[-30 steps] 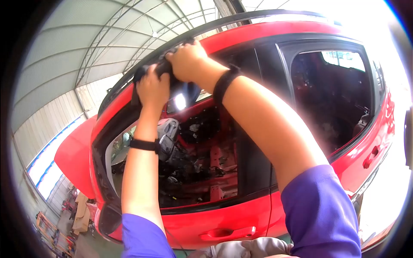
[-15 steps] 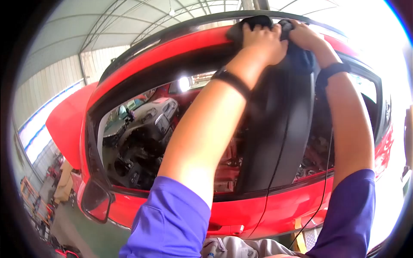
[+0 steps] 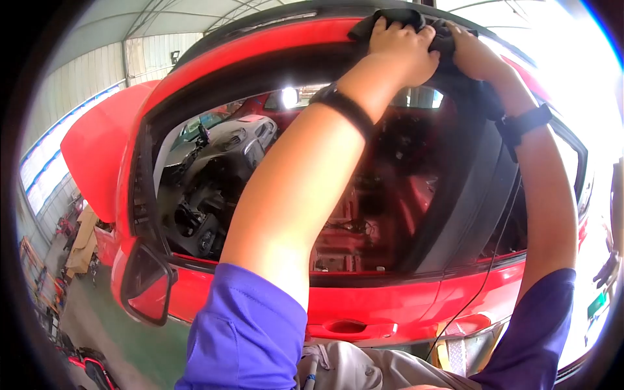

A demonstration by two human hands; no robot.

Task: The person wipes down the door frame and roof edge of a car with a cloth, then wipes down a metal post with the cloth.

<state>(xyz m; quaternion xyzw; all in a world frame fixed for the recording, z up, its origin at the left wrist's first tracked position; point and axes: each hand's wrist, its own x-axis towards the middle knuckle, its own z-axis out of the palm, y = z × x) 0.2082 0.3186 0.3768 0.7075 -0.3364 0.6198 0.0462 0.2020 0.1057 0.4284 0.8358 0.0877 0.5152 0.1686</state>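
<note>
A black cloth (image 3: 394, 18) lies bunched on the roof edge of a red car (image 3: 273, 47), above the side windows. My left hand (image 3: 404, 53) presses on it with fingers curled over the fabric. My right hand (image 3: 480, 54) grips the cloth's right part, its fingertips partly hidden in the folds. Dark fabric hangs below the right hand, over the top of the black door pillar (image 3: 465, 201). Both arms reach up across the side of the car, with a dark band on each wrist.
The side mirror (image 3: 146, 281) sticks out at the lower left, and the red hood (image 3: 101, 153) stands raised. A stripped interior shows through the front window. Below the door is a yellow-edged metal step (image 3: 455, 351). Cardboard (image 3: 83, 240) and tools lie at the left.
Both hands and the cloth have shifted forward along the roof edge relative to the door pillar. The view has also moved, with the pillar now farther right and more cabin showing.
</note>
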